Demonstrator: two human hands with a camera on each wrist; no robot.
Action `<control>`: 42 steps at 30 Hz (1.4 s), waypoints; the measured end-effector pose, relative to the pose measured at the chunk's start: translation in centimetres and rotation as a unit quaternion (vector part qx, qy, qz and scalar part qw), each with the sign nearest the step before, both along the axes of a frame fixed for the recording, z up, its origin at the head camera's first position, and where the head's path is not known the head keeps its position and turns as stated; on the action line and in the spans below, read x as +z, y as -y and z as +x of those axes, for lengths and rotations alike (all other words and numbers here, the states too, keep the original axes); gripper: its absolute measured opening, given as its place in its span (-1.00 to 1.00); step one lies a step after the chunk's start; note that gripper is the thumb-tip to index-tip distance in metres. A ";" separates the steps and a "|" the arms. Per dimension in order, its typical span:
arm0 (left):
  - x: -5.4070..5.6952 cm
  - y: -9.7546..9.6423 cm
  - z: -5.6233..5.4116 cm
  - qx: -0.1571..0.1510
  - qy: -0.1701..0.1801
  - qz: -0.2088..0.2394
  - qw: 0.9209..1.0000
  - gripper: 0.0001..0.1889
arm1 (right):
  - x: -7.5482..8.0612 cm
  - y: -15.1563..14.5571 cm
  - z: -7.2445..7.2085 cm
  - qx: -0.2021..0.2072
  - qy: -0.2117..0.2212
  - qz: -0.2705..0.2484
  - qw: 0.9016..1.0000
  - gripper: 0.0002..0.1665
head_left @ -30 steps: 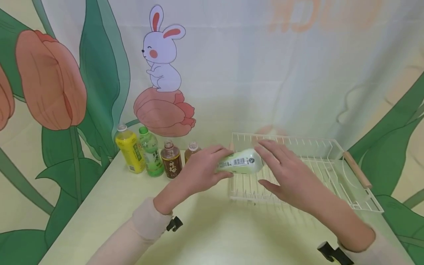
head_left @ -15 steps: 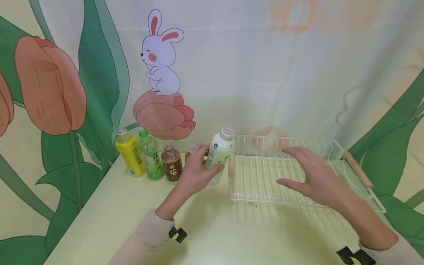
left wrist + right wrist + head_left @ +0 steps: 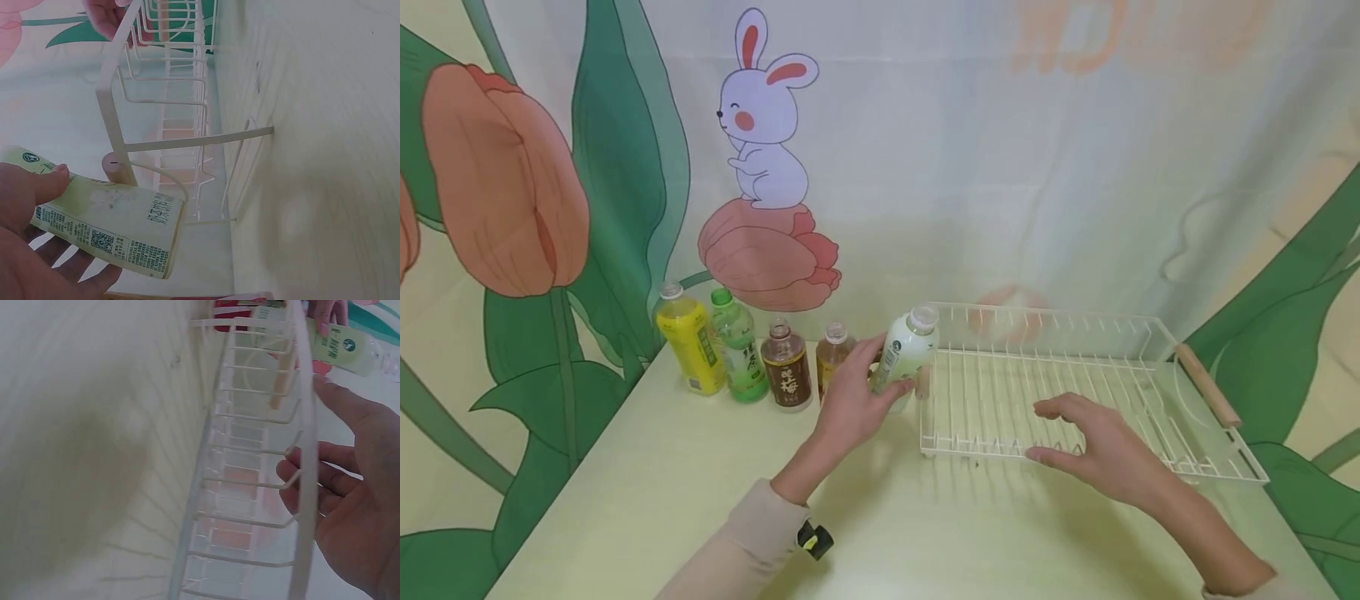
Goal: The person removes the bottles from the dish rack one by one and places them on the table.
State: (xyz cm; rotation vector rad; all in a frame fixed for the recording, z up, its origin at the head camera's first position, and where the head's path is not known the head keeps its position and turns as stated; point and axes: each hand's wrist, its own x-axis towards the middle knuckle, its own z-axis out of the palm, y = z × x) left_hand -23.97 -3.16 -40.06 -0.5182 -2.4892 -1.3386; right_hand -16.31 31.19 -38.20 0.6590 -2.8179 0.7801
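A pale green bottle (image 3: 910, 352) with a clear neck is gripped by my left hand (image 3: 859, 392), thumb on one side and fingers behind. It stands nearly upright beside the rack's left end. In the left wrist view, the bottle's printed label (image 3: 112, 222) shows, its base pointing toward the table. My right hand (image 3: 1101, 442) holds nothing, thumb and fingers spread apart at the front rail of the white wire rack (image 3: 992, 454). Seen from the right wrist, its fingertips (image 3: 290, 469) overlap the wire side.
Left of the held bottle stand a yellow-labelled bottle (image 3: 696, 346), a green bottle (image 3: 741, 350), a dark brown bottle (image 3: 787, 371) and a lighter brown bottle (image 3: 833, 354). Wooden handles (image 3: 1208, 385) sit at the rack's ends. A printed curtain (image 3: 1000, 167) hangs behind the table (image 3: 662, 500).
The pale green bottle has gone from lying sideways over the rack's left part to nearly upright left of it, still in my left hand. My right hand has moved away, right and down.
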 end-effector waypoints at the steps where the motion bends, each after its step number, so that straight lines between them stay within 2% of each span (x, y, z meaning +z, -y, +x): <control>1: 0.0 0.0 0.0 0.003 0.002 0.003 1.000 -0.28 | -0.3 -0.1 0.0 -0.001 0.007 -0.002 1.000 -0.37; 7: -0.2 -0.4 -0.3 0.017 0.026 0.007 0.999 -0.26 | -0.9 -0.3 0.1 -0.005 0.039 -0.013 0.999 -0.36; 12: -0.6 -0.6 -0.5 0.031 0.048 0.011 0.998 -0.25 | -1.2 -0.1 -0.1 -0.003 0.044 -0.013 0.999 -0.37; 19: -1.1 -0.9 -1.3 0.026 0.064 0.017 0.997 -0.26 | -1.1 0.0 0.0 -0.026 0.066 -0.022 0.997 -0.38; 27: -2.3 -1.5 -2.0 0.025 0.081 0.011 0.996 -0.28 | -1.1 -0.7 0.1 -0.046 0.091 -0.034 0.994 -0.33; 34: -3.1 -1.5 -2.3 0.039 0.117 0.012 0.992 -0.28 | -1.2 -0.9 -0.3 -0.038 0.081 -0.026 0.996 -0.30; 42: -4.1 -1.7 -2.9 0.026 0.130 0.009 0.991 -0.32 | -1.2 -1.4 -0.2 -0.040 0.088 -0.021 0.995 -0.28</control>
